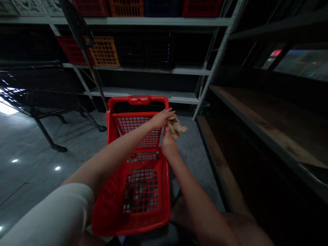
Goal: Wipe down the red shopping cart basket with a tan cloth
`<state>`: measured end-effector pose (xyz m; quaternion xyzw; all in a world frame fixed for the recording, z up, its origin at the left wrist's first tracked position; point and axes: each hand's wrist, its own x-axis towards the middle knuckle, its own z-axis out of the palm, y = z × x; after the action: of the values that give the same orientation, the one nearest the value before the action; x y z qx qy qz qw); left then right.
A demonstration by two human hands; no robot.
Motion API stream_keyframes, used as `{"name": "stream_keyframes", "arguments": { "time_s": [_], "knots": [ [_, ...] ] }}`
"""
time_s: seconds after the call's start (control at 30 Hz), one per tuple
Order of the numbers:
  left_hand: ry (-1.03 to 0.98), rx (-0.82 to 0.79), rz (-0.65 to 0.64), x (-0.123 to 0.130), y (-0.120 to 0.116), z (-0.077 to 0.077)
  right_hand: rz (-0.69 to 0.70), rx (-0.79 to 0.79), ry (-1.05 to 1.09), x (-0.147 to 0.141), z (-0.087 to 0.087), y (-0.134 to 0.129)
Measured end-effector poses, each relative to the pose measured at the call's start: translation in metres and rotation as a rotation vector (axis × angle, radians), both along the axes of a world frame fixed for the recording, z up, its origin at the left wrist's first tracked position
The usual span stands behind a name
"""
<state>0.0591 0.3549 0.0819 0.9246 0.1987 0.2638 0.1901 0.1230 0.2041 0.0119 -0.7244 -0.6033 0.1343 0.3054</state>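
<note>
1. Nearest, at 6 o'clock, the red plastic basket (138, 191) stands on the floor with mesh walls and a mesh bottom; I see nothing lying in it.
2. Both forearms cross above the basket. The right hand (167, 145) is over its 3 o'clock rim, fingers curled shut around the lower part of a crumpled tan cloth (176, 127).
3. The left hand (162, 118) meets it from 10 o'clock, fingers bent down onto the top of the same cloth, pinching it.
4. The cloth is small, pale beige and wrinkled, with a loose corner sticking out toward 3 o'clock. It hangs in the air just over the basket's far right corner.
5. The grey floor (38, 150) lies open at 9 o'clock, shiny with light spots.
6. At 3 o'clock the wooden shelf (256, 116) edge runs close beside the basket, leaving a narrow strip of floor.
7. At 10 o'clock a dark wire trolley (38, 99) stands well apart.
8. Farthest, at 12 o'clock, a metal rack (153, 70) carries red and orange crates (104, 51).
</note>
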Motion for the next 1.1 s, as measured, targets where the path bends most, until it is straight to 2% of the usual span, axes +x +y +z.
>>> {"name": "stream_keyframes", "arguments": {
  "time_s": [0.1, 0.2, 0.3, 0.37, 0.43, 0.6, 0.7, 0.8, 0.87, 0.93, 1.0, 1.1],
  "knots": [
    [0.091, 0.049, 0.071, 0.022, 0.009, 0.002, -0.046, -0.059, 0.041, -0.012, 0.010, -0.020],
    [-0.015, 0.016, 0.260, 0.036, 0.027, 0.009, -0.055, -0.096, 0.082, -0.024, 0.016, -0.038],
    [-0.123, -0.023, 0.405, 0.041, 0.045, 0.017, -0.043, -0.055, 0.107, -0.031, 0.013, -0.048],
    [-0.164, -0.039, 0.418, 0.038, 0.048, 0.017, -0.035, -0.026, 0.127, -0.035, 0.010, -0.050],
    [-0.161, -0.048, 0.356, 0.028, 0.042, 0.012, -0.045, -0.018, 0.148, -0.038, 0.008, -0.050],
    [-0.074, -0.057, 0.142, -0.015, -0.004, -0.012, -0.059, -0.014, 0.163, -0.039, 0.011, -0.045],
    [-0.129, -0.144, 0.035, -0.042, -0.036, -0.027, -0.132, -0.011, 0.224, -0.035, 0.006, -0.040],
    [-0.210, -0.299, -0.053, -0.061, -0.072, -0.046, -0.198, 0.166, 0.456, -0.028, -0.010, -0.034],
    [-0.217, -0.372, -0.093, -0.071, -0.099, -0.058, -0.136, 0.277, 0.718, -0.020, -0.023, -0.036],
    [-0.216, -0.414, -0.116, -0.080, -0.127, -0.070, -0.059, 0.308, 0.960, -0.012, -0.032, -0.046],
    [-0.214, -0.439, -0.147, -0.091, -0.156, -0.080, -0.028, 0.299, 1.094, -0.004, -0.034, -0.061],
    [-0.190, -0.470, -0.189, -0.111, -0.204, -0.088, 0.001, 0.285, 1.074, -0.002, -0.026, -0.090]
  ]
}}
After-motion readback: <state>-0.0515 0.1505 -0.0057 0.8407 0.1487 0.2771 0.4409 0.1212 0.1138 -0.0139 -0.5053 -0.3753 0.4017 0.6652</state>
